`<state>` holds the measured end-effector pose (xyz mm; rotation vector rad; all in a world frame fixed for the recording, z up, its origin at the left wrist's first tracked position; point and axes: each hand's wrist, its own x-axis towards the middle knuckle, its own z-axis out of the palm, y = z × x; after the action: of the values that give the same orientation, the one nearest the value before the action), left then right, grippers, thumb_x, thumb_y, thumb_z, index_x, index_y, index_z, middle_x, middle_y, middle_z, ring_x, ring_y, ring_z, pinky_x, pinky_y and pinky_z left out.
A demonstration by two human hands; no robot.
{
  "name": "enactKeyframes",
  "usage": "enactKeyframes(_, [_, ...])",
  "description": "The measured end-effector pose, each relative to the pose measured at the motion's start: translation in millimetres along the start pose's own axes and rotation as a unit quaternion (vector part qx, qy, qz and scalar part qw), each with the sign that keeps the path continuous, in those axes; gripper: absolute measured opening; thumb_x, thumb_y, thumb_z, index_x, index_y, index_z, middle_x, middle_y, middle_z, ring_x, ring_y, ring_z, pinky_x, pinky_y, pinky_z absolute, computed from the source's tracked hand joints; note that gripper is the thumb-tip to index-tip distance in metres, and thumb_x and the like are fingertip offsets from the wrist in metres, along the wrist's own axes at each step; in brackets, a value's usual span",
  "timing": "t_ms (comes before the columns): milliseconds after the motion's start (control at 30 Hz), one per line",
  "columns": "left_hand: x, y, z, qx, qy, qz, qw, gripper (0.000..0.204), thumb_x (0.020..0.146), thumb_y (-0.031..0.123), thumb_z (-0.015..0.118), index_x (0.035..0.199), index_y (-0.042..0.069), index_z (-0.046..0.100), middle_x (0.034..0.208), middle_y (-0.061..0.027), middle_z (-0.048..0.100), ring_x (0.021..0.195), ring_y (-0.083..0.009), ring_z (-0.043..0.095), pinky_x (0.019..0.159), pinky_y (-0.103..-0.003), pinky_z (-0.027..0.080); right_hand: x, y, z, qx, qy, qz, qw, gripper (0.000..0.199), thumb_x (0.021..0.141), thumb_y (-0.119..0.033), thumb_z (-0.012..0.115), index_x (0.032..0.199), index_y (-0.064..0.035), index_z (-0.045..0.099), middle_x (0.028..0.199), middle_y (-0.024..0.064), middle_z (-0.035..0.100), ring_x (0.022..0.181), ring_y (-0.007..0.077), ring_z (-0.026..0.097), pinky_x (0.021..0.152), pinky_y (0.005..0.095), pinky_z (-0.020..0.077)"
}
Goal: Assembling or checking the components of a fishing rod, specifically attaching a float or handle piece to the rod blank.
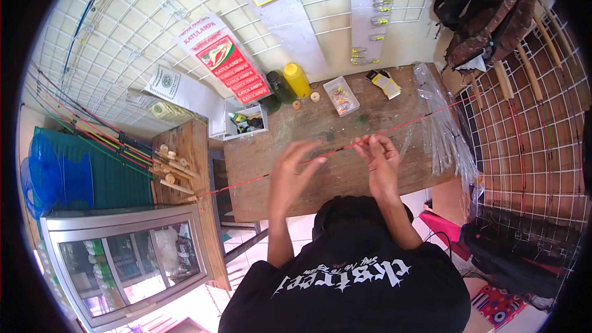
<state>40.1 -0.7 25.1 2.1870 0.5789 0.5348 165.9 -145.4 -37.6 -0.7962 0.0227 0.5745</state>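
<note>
A thin red fishing rod (240, 184) with short black bands stretches slantwise over the wooden table, its left end low and its right end rising toward the far side. My right hand (382, 165) is closed in a pinch on the rod's middle stretch, thumb against fingertips. Just left of it, my left hand (290, 176) is slightly blurred, with its thumb and fingers apart around the line of the rod. Whether the left fingers touch the rod, I cannot tell.
On the wooden table (265, 203) are a white tray (350, 108) of small colourful pieces, a yellow bottle (296, 80), dark bottles, yellow-black packets (383, 83) and clear plastic sleeves (447, 142). Several rods (126, 154) lean left above a glass cabinet (126, 265). A bag (493, 18) hangs right.
</note>
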Motion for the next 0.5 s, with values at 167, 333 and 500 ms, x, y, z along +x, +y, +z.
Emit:
enactKeyframes(167, [19, 27, 41, -0.052, -0.088, 0.048, 0.994, 0.025, 0.078, 0.009, 0.070, 0.101, 0.002, 0.066, 0.094, -0.0122, 0.066, 0.085, -0.0195, 0.064, 0.075, -0.029, 0.049, -6, 0, 6, -0.028, -0.021, -0.017, 0.999, 0.008, 0.091, -0.007, 0.056, 0.096, -0.0001, 0.056, 0.096, 0.0112, 0.064, 0.089, 0.0185, 0.063, 0.087, 0.0348, 0.0513])
enactKeyframes(333, [24, 26, 50, -0.110, -0.066, 0.019, 0.992, 0.016, 0.079, 0.007, 0.069, 0.094, 0.002, 0.069, 0.080, -0.0110, 0.065, 0.071, -0.0161, 0.063, 0.065, -0.027, 0.049, -7, -6, 2, -0.084, 0.007, -0.050, 0.995, 0.008, 0.087, -0.006, 0.062, 0.093, -0.0013, 0.061, 0.092, 0.0094, 0.066, 0.087, 0.0136, 0.063, 0.085, 0.0275, 0.0480])
enactKeyframes(500, [25, 29, 48, -0.124, -0.067, 0.008, 0.990, 0.014, 0.080, 0.007, 0.069, 0.094, 0.003, 0.070, 0.075, -0.0092, 0.063, 0.066, -0.0126, 0.059, 0.061, -0.026, 0.047, -7, -14, 6, -0.042, -0.014, -0.040, 0.998, 0.009, 0.086, -0.006, 0.063, 0.093, -0.0011, 0.062, 0.092, 0.0094, 0.067, 0.088, 0.0130, 0.063, 0.083, 0.0257, 0.0471])
